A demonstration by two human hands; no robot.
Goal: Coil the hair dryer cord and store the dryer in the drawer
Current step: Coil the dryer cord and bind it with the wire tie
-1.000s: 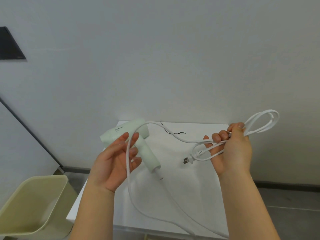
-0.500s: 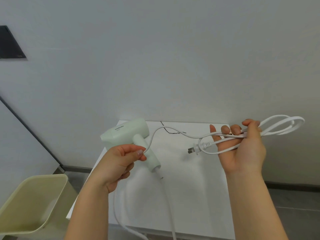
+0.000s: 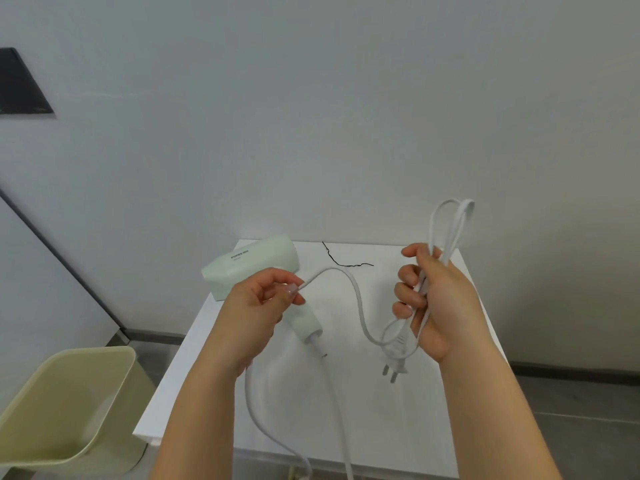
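Fingers of right hand (image 3: 438, 306) curl round cord (image 3: 358, 299) loops, plug (image 3: 394, 363) dangling at 6 o'clock. Fingers of left hand (image 3: 256, 313) pinch slack. On counter (image 3: 398, 427), dryer (image 3: 251, 268) at left hand's 12 o'clock. Likely: cord light, limp, springy; hold mid-bundle.

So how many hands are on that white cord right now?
2. The left hand pinches the cord in front of the hair dryer; the right hand grips its bundled loops, plug dangling below.
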